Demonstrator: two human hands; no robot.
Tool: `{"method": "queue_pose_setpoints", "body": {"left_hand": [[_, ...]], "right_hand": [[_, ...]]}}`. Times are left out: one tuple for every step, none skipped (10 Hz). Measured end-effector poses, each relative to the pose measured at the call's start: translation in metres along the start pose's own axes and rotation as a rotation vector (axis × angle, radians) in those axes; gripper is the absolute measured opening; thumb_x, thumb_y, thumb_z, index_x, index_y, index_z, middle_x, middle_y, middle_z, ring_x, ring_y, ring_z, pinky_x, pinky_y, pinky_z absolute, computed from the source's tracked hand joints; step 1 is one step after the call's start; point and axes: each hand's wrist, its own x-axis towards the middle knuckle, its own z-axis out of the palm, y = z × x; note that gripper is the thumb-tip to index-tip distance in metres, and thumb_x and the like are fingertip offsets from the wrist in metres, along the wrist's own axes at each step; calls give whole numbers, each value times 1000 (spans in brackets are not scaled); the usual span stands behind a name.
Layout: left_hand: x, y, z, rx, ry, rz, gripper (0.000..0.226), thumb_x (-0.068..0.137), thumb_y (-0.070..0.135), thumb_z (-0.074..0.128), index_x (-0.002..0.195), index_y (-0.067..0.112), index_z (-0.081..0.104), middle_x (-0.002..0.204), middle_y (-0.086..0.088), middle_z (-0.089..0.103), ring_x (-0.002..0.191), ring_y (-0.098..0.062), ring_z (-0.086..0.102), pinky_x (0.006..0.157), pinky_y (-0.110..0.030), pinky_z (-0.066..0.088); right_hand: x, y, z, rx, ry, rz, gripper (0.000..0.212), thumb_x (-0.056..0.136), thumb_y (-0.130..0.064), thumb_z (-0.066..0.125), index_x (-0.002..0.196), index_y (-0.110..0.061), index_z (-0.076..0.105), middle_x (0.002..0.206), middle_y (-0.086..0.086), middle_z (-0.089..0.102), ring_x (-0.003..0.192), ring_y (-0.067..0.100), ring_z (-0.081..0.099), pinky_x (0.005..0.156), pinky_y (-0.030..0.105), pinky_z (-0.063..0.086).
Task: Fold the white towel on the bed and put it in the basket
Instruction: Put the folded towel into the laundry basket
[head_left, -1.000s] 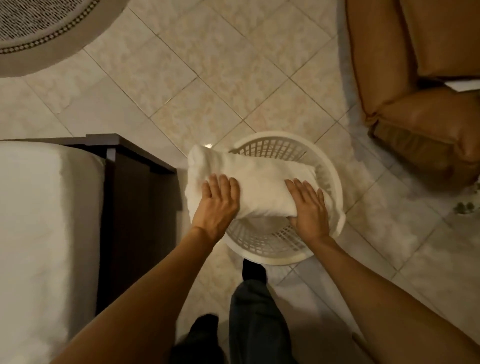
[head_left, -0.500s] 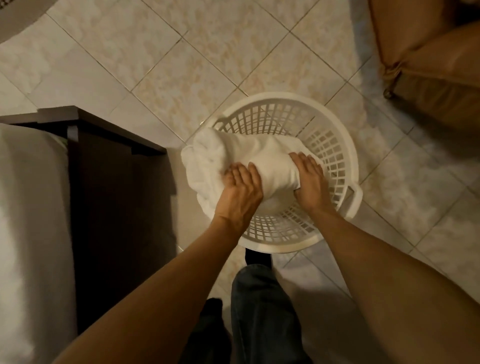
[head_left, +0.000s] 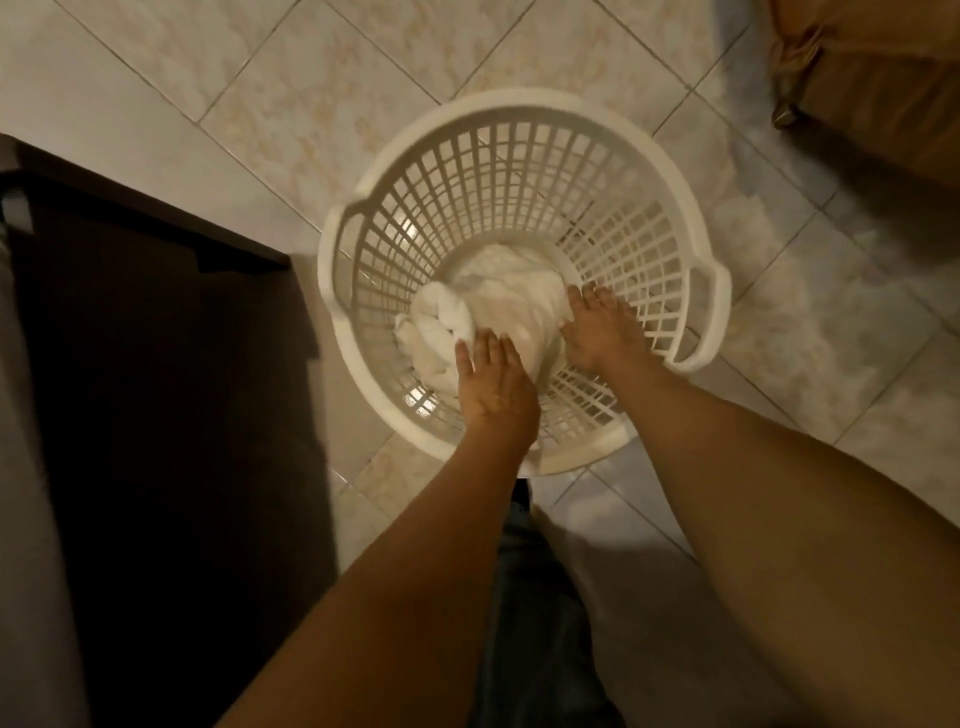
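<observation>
The white towel (head_left: 493, 306) lies bunched at the bottom of the round white lattice basket (head_left: 519, 111), which stands on the tiled floor. Both my arms reach down inside the basket. My left hand (head_left: 493, 384) rests flat on the towel's near side with its fingers spread. My right hand (head_left: 597, 327) presses on the towel's right side, fingers extended against the basket's wall. Neither hand is closed around the cloth. The lower part of the towel is hidden under my hands.
The dark wooden bed frame (head_left: 156, 364) stands to the left of the basket. A brown leather seat (head_left: 872, 78) fills the top right corner. My trouser leg (head_left: 535, 597) shows below the basket. Beige tiles (head_left: 311, 78) surround it.
The towel has gone from above the basket's rim down to its bottom, and both hands followed it in. The camera has tilted closer over the basket.
</observation>
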Motion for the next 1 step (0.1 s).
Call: {"method": "queue_pose_setpoints", "body": {"left_hand": [[-3,-11,-10,-107,42,92,59,102,29,19,150,3,-3,160,-12,-4,148,-24,-9,119,-44,-5]], "right_hand": [[-3,-8,-9,69,-9,27,59,100,-39,24,150,-14,9,158,11,10,144,28,8,117,44,9]]}}
